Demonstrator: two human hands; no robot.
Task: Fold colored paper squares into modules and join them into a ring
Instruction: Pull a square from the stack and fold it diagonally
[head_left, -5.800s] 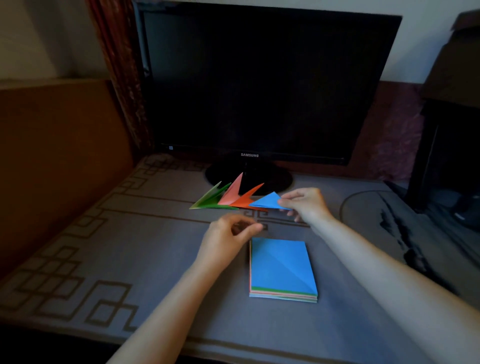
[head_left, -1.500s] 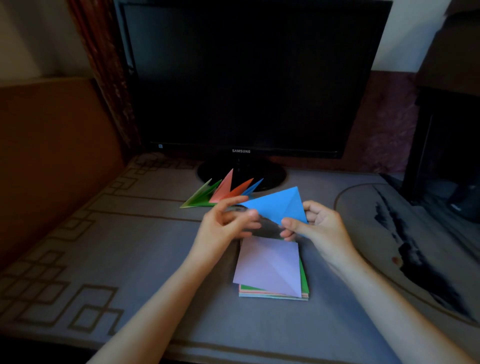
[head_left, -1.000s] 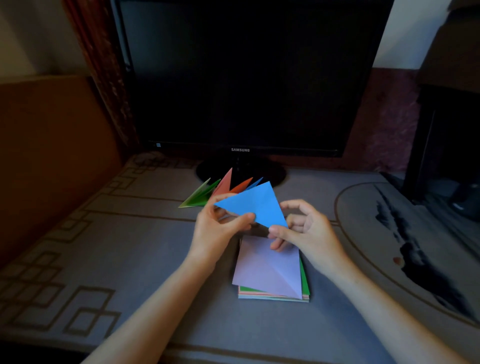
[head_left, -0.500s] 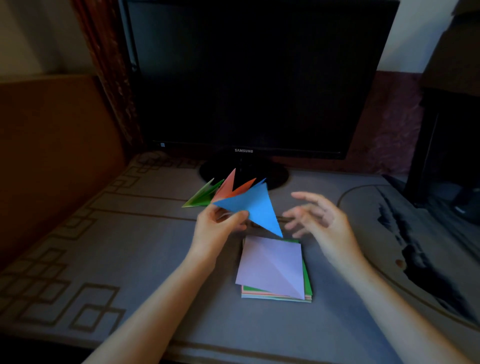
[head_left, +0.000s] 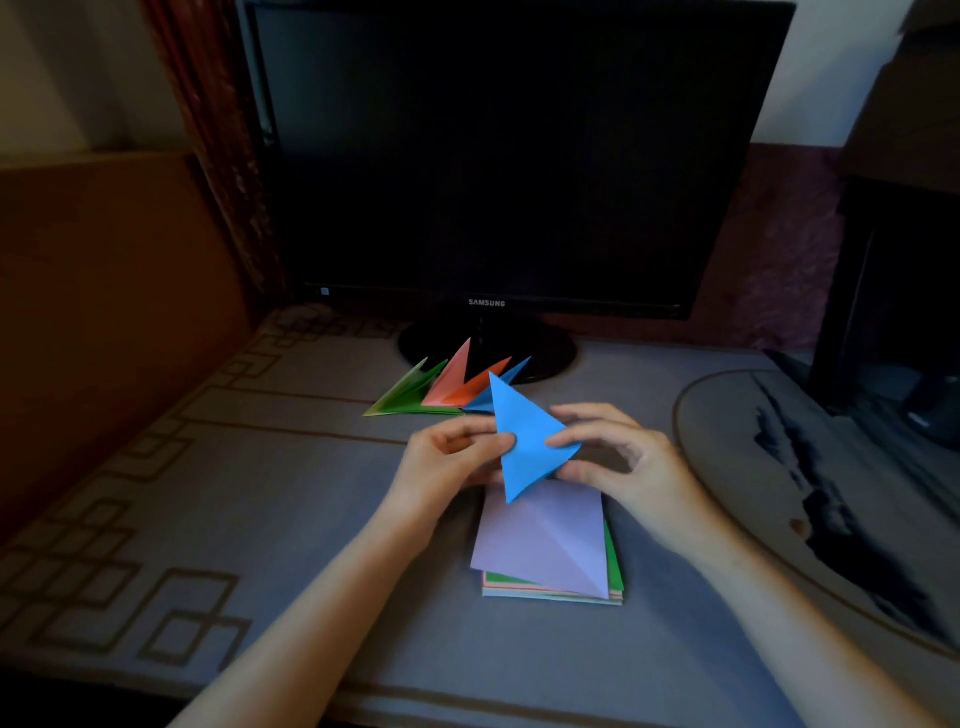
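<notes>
Okay, blue triangle (head_left: 527, 441): you're holding it up off the table (head_left: 260, 519), over the far edge of the paper stack (head_left: 545, 540)
left hand (head_left: 447, 467): fingers pinched on its left edge
right hand (head_left: 623, 467): fingers pinched on its right corner
joined modules (head_left: 447, 392): fanned out on the table, right by the monitor stand (head_left: 550, 353)

The grey patterned table (head_left: 249, 519) carries a monitor (head_left: 519, 156), joined folded modules (head_left: 441, 392) and a paper stack (head_left: 545, 551).
</notes>
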